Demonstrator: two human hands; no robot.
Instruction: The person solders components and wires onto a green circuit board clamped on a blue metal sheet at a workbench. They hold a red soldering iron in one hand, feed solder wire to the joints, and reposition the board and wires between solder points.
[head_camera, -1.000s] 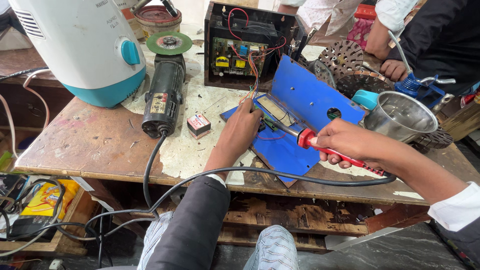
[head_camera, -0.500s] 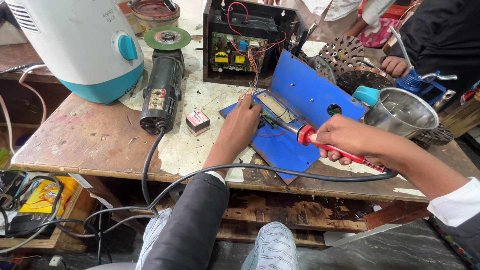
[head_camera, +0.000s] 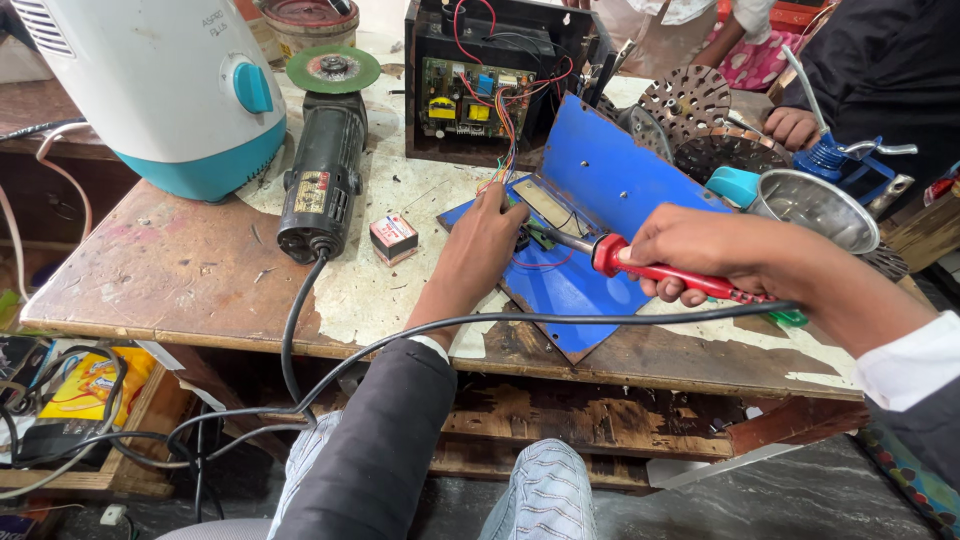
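Gripping red-handled soldering iron (head_camera: 640, 262), right hand (head_camera: 700, 255) is closing fully round handle; tip is reaching small circuit board (head_camera: 535, 235) just ahead. Left hand (head_camera: 490, 240) is pressing board onto blue metal panel (head_camera: 600, 190), fingers curled. Iron likely light, rigid; hold insulated handle only. Board likely fragile; steady by edges.

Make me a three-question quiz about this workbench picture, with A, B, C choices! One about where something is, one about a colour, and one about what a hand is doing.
1. Where does the angle grinder lie?
A. left of the blue metal cover
B. on the floor
C. inside the steel bowl

2. What colour is the soldering iron handle?
A. yellow
B. red
C. white

3. What is the right hand doing?
A. resting open
B. pointing at the wall
C. gripping the soldering iron

Answers:
1 A, it lies on the bench left of the cover.
2 B, the grip is red.
3 C, fingers wrap the handle.
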